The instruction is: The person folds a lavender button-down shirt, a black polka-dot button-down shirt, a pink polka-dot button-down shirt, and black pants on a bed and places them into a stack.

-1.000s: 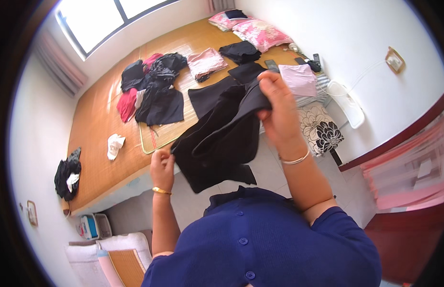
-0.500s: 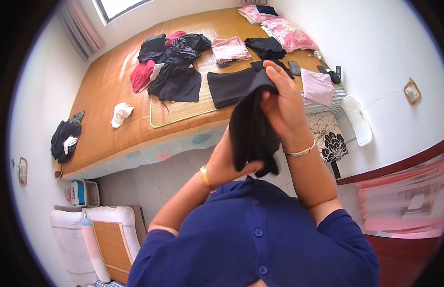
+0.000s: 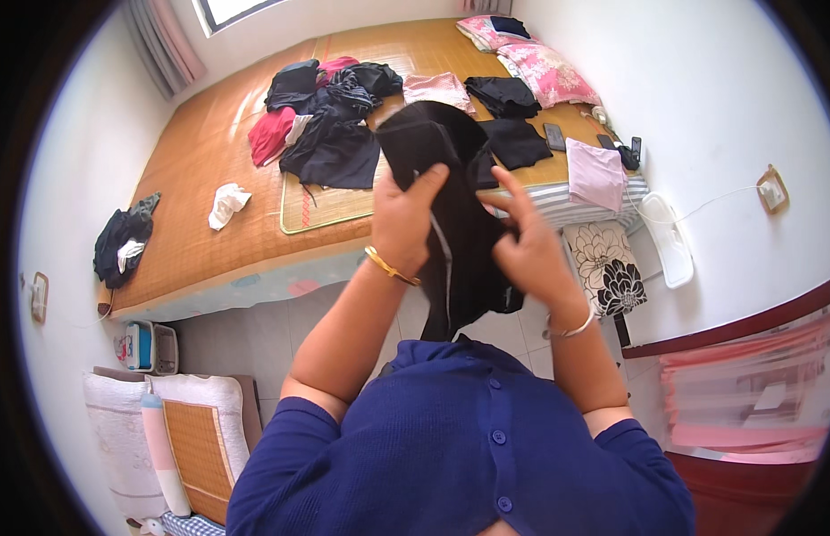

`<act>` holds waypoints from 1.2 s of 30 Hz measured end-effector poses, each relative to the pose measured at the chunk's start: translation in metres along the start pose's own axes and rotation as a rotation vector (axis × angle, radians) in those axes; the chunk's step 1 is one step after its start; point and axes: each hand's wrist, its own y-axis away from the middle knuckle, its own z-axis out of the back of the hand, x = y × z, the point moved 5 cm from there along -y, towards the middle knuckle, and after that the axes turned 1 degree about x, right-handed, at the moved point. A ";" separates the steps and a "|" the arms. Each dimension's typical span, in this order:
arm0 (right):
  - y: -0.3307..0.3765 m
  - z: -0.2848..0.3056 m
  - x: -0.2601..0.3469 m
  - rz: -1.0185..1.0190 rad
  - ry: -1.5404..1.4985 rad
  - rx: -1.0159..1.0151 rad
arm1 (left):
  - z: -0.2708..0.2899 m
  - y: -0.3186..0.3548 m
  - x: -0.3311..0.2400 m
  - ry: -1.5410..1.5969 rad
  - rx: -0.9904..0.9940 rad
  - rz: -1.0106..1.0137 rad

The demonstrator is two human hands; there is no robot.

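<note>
A black stretchy garment (image 3: 460, 259) hangs in front of my chest, its wide opening turned up at the top. A pale seam line runs down it; its exact kind does not show. My left hand (image 3: 406, 214) is closed on the left edge of the garment just below the opening, with the thumb on the near side. At its right edge, my right hand (image 3: 540, 250) has fingers stretched apart and slightly blurred, close against the cloth. Behind the garment on the bed lies a folded black piece (image 3: 516, 143). A pile of dark clothes (image 3: 330, 152) lies farther left.
A woven mat covers the bed (image 3: 201, 179). On it are a red garment (image 3: 270, 136), a white cloth (image 3: 227, 205), folded pink clothes (image 3: 595, 174), a phone (image 3: 554, 137) and pink pillows (image 3: 549, 73). A flower-patterned stool (image 3: 603, 255) stands by the bed's right end.
The black garment has gone from bunched to spread, with its opening raised. My left hand has moved up to its upper left edge; my right hand has come down and loosened along the right side.
</note>
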 end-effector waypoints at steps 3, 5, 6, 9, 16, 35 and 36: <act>-0.014 0.047 -0.031 0.010 -0.036 -0.132 | 0.017 -0.023 -0.028 -0.193 0.027 -0.102; -0.024 0.072 -0.031 -0.178 0.130 -0.190 | 0.024 -0.035 -0.056 -0.220 0.061 -0.134; -0.032 0.080 -0.036 -0.061 0.195 -0.232 | 0.034 -0.045 -0.068 -0.230 0.050 -0.158; -0.045 0.092 -0.042 0.069 0.338 -0.253 | 0.034 -0.053 -0.100 -0.142 0.108 -0.212; -0.045 0.061 -0.116 -0.168 0.367 0.065 | 0.010 -0.050 -0.142 -0.241 0.192 -0.364; -0.051 0.060 -0.098 0.062 0.534 -0.020 | 0.030 -0.069 -0.171 -0.514 0.120 -0.509; -0.050 0.052 -0.098 0.158 0.577 -0.046 | 0.031 -0.071 -0.166 -0.568 0.130 -0.537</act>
